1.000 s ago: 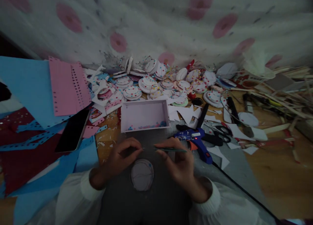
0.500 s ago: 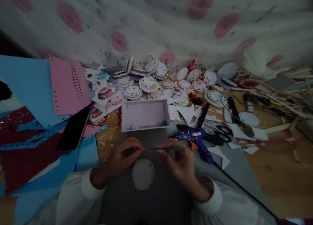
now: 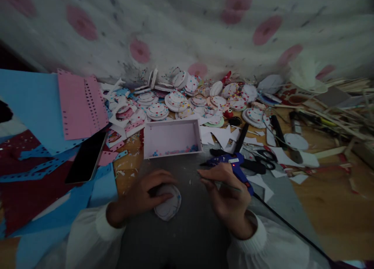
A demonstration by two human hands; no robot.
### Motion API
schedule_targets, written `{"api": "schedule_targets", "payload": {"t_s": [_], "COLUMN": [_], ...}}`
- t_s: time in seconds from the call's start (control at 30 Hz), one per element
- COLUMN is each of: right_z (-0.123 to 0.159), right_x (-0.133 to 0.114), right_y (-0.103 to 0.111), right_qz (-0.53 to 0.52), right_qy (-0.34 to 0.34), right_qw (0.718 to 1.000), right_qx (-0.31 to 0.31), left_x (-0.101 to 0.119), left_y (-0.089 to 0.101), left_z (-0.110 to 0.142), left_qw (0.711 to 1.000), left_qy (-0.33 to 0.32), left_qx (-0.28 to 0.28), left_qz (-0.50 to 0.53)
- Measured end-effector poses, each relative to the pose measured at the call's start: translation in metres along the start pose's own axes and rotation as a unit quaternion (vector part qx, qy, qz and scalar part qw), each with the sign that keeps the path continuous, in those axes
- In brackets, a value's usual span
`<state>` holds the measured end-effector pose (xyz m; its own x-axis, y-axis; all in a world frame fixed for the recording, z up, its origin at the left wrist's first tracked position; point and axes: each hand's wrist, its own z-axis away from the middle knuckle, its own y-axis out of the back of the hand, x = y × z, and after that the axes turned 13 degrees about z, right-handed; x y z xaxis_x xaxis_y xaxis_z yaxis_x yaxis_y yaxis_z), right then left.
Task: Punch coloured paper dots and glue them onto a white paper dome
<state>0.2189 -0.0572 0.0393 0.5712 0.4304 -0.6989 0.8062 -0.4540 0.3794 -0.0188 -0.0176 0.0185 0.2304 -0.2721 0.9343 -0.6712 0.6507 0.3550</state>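
My left hand [image 3: 152, 191] is closed on the far left edge of a round white layered paper disc [image 3: 169, 208], thumb on its top. A small blue dot shows near the disc's right rim. My right hand [image 3: 226, 191] pinches slim tweezers [image 3: 230, 186], their tips pointing left above the grey mat [image 3: 189, 230]; most of their length is hidden by my fingers. Just beyond both hands stands a shallow white box [image 3: 172, 138] with small blue and pink beads [image 3: 187, 149] along its near side.
A blue glue gun [image 3: 233, 160] with a lit red light lies by my right hand, its cord running to the lower right. Black scissors [image 3: 267, 160] and paper scraps are beyond it. A phone [image 3: 86, 158] rests at left on coloured sheets. Decorated discs [image 3: 177, 101] crowd the back.
My left hand has gone from pinching near the tweezers' tips down onto the disc, which is now slightly tilted. My right hand has moved right with the tweezers.
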Motion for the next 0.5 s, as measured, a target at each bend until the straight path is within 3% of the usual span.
{"api": "schedule_targets", "payload": {"t_s": [0.2, 0.37, 0.5], "right_z": [0.004, 0.008, 0.012], "right_x": [-0.003, -0.012, -0.016], "right_y": [0.008, 0.006, -0.005], "right_qz": [0.096, 0.179, 0.197], "right_qy": [0.125, 0.237, 0.277], "right_qw": [0.986, 0.947, 0.929], "right_qx": [-0.051, -0.125, -0.146], "left_x": [0.009, 0.003, 0.006], "left_y": [0.005, -0.001, -0.007], "left_z": [-0.001, -0.005, -0.008], "left_qw": [0.988, 0.982, 0.982], "left_qy": [-0.048, 0.000, 0.052], "left_qx": [-0.029, 0.072, 0.089], "left_qz": [0.142, 0.175, 0.157]}}
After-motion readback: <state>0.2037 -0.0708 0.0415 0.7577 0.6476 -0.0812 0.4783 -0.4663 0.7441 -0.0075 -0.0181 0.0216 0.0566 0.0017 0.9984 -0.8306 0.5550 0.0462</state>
